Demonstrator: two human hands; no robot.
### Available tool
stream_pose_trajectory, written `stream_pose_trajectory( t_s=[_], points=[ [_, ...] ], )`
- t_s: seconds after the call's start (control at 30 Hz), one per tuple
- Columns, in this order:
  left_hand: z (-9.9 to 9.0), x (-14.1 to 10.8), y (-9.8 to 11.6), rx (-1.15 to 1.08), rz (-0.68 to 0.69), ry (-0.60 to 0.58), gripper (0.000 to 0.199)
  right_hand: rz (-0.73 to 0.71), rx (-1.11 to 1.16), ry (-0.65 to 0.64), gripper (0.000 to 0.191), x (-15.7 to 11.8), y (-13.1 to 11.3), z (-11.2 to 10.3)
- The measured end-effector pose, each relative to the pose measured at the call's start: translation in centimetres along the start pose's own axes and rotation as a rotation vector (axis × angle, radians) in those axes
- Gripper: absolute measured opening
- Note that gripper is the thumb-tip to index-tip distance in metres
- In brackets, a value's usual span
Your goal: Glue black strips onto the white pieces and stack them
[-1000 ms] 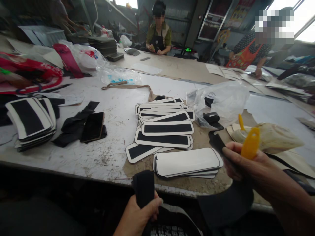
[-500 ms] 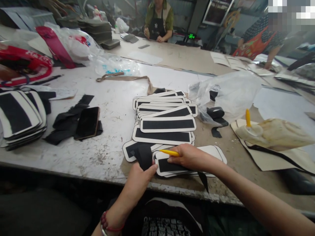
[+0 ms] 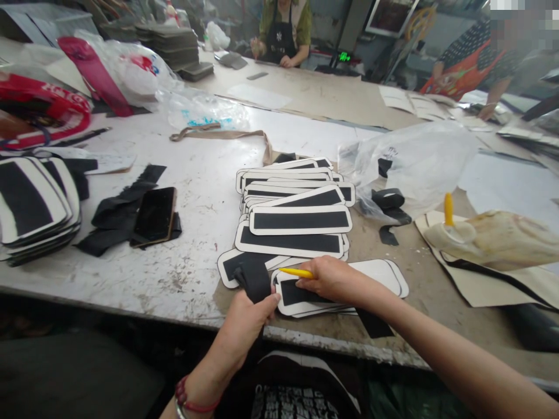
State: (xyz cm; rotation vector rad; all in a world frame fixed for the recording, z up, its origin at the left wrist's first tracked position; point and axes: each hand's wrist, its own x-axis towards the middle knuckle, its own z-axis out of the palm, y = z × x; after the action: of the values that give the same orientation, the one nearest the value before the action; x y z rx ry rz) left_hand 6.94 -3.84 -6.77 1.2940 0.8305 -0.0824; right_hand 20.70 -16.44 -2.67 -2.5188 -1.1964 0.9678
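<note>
At the table's near edge, my left hand [image 3: 250, 308] is closed round a bunched black strip [image 3: 257, 278], its thumb by the left end of a white rounded panel [image 3: 286, 305]. A yellow stick-like tool [image 3: 297, 272] is gripped in my right hand [image 3: 329, 280], its tip pointing left. The fingers of that hand rest over the black band [image 3: 292, 291] on the panel. A dark strip end [image 3: 373, 323] hangs below my right wrist. Beyond my hands lies an overlapping pile of white panels with black centres [image 3: 301, 220].
A phone [image 3: 154, 215] lies on black scraps at left, beside stacked panels [image 3: 32, 201]. Clear plastic [image 3: 419, 163] and a cloudy bag with a yellow stick [image 3: 493, 235] are at right. Two people stand across the table [image 3: 321, 99].
The dark strip end below my right wrist has shifted right and shows wider. Both hands keep their holds, and my right hand has moved slightly left.
</note>
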Motion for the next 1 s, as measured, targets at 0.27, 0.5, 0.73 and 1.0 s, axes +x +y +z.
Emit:
stream_pose_trajectory(
  t_s=[0.27, 0.5, 0.73, 1.0],
  points=[
    [0.4, 0.1, 0.0, 0.045, 0.012, 0.017, 0.033, -0.022, -0.076, -0.049, 0.02, 0.0, -0.2, -0.5],
    [0.9, 0.9, -0.6, 0.124, 0.061, 0.078, 0.028, 0.016, -0.134, -0.036, 0.023, -0.2, -0.4, -0.6],
    [-0.4, 0.9, -1.1, 0.119, 0.04, 0.055, 0.038, 0.245, -0.019, 0.009, 0.02, -6.4, 5.6, -3.2],
    [-0.6, 0.4, -0.9, 0.121, -0.003, 0.09, 0.041, 0.48, -0.082, 0.157, 0.024, -8.6, 9.0, -1.7]
  ],
)
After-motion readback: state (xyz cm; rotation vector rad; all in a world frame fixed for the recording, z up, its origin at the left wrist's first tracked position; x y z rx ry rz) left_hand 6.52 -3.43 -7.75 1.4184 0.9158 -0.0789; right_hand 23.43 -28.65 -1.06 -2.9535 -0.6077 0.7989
